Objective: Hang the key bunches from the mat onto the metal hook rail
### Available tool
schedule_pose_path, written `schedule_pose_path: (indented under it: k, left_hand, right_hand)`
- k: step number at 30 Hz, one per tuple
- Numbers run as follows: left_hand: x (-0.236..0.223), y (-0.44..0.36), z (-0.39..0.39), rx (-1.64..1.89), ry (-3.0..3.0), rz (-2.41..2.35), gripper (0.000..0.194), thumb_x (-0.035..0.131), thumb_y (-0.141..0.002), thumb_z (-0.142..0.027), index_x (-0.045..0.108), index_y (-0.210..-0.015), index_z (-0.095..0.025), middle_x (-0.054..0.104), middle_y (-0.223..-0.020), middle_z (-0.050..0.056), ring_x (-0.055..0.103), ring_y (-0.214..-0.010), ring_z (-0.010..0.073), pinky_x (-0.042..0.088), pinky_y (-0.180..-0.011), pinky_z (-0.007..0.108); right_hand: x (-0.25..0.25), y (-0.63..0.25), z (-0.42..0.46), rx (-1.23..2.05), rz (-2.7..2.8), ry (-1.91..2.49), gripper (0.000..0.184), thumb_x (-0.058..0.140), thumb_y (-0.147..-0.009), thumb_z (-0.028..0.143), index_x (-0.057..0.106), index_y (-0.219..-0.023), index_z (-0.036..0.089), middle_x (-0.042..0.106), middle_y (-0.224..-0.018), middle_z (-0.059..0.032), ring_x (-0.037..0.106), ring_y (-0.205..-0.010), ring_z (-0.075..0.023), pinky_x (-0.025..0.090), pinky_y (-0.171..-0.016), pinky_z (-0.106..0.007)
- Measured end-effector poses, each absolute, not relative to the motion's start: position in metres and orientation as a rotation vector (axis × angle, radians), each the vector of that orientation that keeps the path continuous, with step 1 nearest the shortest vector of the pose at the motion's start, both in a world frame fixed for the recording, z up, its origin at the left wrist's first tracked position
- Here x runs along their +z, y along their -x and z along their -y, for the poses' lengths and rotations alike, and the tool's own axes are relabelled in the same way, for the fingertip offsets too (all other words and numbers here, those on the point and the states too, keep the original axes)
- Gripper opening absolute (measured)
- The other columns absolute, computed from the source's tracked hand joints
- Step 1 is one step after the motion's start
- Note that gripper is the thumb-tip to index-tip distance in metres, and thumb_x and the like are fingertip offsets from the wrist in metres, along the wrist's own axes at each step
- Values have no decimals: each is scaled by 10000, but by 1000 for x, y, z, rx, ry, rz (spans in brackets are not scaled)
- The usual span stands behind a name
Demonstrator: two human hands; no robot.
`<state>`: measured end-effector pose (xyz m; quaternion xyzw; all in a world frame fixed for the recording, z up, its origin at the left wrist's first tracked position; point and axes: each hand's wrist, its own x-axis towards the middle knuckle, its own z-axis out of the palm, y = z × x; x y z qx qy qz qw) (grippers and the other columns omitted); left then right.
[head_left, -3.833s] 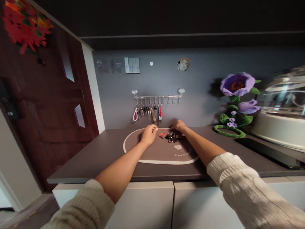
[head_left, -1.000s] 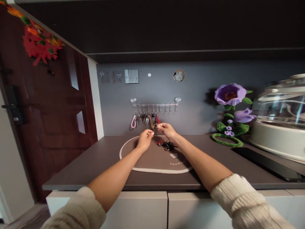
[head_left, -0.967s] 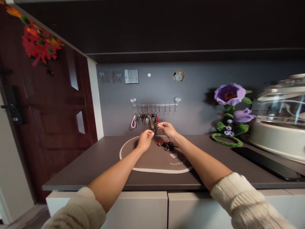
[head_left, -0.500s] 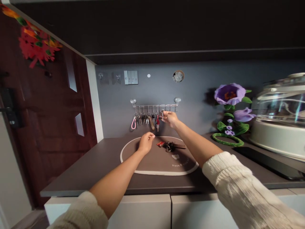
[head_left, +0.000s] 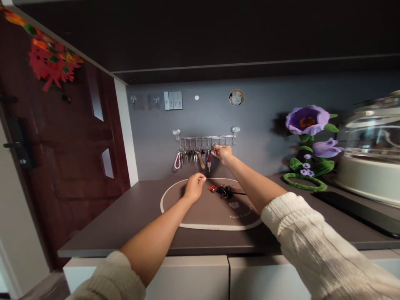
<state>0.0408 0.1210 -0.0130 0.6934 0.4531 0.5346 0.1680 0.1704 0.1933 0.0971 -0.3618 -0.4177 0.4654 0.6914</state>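
My right hand (head_left: 223, 154) pinches a key ring (head_left: 214, 146) at a hook of the clear wall rack (head_left: 206, 138); whether the ring sits on the hook I cannot tell. Just left of it hangs a red-tagged key (head_left: 209, 159), and farther left several key sets, among them one with a pink loop (head_left: 177, 161) and one with a brown strap (head_left: 201, 161). My left hand (head_left: 195, 186) is held over the oval brown mat (head_left: 200, 212), fingers curled together; what they hold, if anything, is hidden. On the mat lie dark keys (head_left: 225, 191) beside a small red packet-like piece (head_left: 213, 188).
A purple felt flower (head_left: 308, 121) with a green ring base stands at the right, near a clear-domed appliance (head_left: 371, 162). A black phone-like slab (head_left: 356, 211) lies on the counter (head_left: 118, 225). A dark shelf (head_left: 200, 37) overhangs the wall; a door (head_left: 78, 166) is at left.
My right hand went from the mat up to near my left hand, then up and right to the rack with the key ring. My left hand has stayed low over the mat.
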Motion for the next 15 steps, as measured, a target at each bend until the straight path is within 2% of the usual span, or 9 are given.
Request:
schedule_pose_path:
  k: [7,15]
  left_hand:
    - [-12,-41,-120,1517,-1971,-1297,113,472,-753,-198,564,-715,-146,573,-651,6,523,-624,103,399,-617,215]
    - [-11,-41,-119,1515,-1975,-1304,122,469,-755,-207,571,-726,-146,565,-636,2,512,-602,99,396,-606,214]
  right_hand:
    - [98,-166,-192,1000,863,811,222,547,-761,75,476,-557,125,400,-417,68,429,-394,-14,526,-514,-147]
    - [99,-166,-189,1018,863,850,222,523,-773,76,468,-565,128,386,-385,70,419,-378,-25,517,-469,-148]
